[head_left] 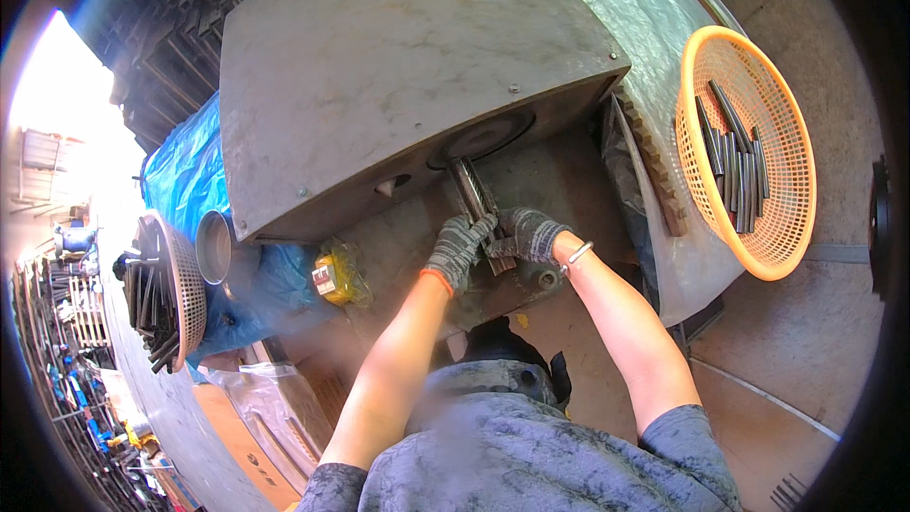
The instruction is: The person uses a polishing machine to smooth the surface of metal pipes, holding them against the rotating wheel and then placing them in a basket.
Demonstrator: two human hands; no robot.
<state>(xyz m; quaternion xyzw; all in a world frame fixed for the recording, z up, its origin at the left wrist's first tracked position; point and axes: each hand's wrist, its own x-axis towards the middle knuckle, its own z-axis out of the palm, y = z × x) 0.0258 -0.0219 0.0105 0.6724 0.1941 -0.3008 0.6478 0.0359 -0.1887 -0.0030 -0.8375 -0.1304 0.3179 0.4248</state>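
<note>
Both hands wear grey striped knit gloves and meet at the front of a grey metal machine housing. A shiny metal tube reaches from under the housing, by a round dark disc, down toward me. My left hand is closed round the tube's left side, its cuff edged in orange. From the right, my right hand closes on the same tube near its lower end, fingers partly hidden. A bracelet circles my right wrist. The tube's near end shows just below the gloves.
An orange plastic basket with several short dark tubes stands at right. At left are another basket full of dark tubes, a metal bowl on blue plastic sheeting, and a yellow packet. A toothed metal bar lies right of the housing.
</note>
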